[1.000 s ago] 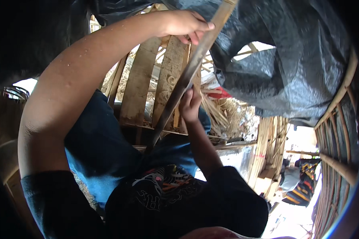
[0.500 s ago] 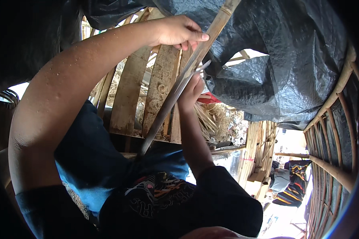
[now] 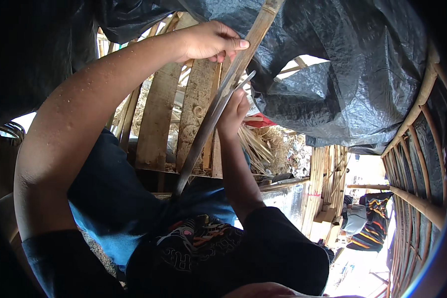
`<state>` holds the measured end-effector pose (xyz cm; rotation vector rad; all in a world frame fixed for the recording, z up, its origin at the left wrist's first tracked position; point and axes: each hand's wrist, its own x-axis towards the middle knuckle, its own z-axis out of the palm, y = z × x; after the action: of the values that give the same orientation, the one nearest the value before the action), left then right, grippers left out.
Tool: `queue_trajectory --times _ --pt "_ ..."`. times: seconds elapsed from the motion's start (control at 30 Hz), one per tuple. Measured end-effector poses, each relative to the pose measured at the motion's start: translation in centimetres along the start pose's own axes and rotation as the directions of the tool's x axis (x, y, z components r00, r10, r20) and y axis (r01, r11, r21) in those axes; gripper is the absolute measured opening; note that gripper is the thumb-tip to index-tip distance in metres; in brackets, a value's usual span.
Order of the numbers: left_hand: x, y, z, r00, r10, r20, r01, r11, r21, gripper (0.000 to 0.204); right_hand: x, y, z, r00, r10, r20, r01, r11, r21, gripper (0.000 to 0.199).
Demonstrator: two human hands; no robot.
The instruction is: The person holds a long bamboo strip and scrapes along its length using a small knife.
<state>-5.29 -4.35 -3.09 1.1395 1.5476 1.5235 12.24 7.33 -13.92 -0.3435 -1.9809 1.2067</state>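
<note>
A long bamboo strip (image 3: 258,32) slants from the upper middle down to my lap, pale at the top and darker toward its lower end. My left hand (image 3: 211,43) pinches its upper part between thumb and fingers. Lower down, partly behind the strip, my right hand (image 3: 232,113) is closed around a knife. The narrow grey blade (image 3: 247,80) lies along the strip's right side, its tip pointing up and right. The knife's handle is hidden, and whether the edge bites into the bamboo I cannot tell.
Wooden planks (image 3: 156,114) stand in front of my knees. Black plastic sheeting (image 3: 362,94) hangs at upper right, with a hole in it. Dry straw (image 3: 273,144) and bundled bamboo slats (image 3: 323,171) lie beyond my right arm. A pole-framed wall (image 3: 417,164) runs along the right; striped dark cloth (image 3: 372,223) is near it.
Both hands and the bamboo strip have shifted slightly left. The blade now lies more nearly in line with the strip. Each hand keeps its hold.
</note>
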Motion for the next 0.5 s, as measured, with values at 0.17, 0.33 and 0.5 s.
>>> queue_trajectory --times 0.17,0.33,0.5 --pt "-0.5 0.3 0.2 1.0 0.003 -0.027 -0.004 0.999 -0.043 0.057 -1.7 0.7 0.0 1.0 0.003 0.019 -0.004 0.998 0.058 0.044" --pt "-0.4 0.0 0.3 1.0 -0.003 -0.024 0.002 1.0 -0.026 0.059 2.7 -2.8 1.6 0.991 -0.118 -0.058 0.124 0.985 0.119 0.044" --pt "-0.3 0.5 0.4 0.999 -0.027 -0.028 0.027 1.0 -0.013 0.056 -1.1 0.2 -0.9 0.999 -0.025 0.041 0.025 0.999 0.022 0.041"
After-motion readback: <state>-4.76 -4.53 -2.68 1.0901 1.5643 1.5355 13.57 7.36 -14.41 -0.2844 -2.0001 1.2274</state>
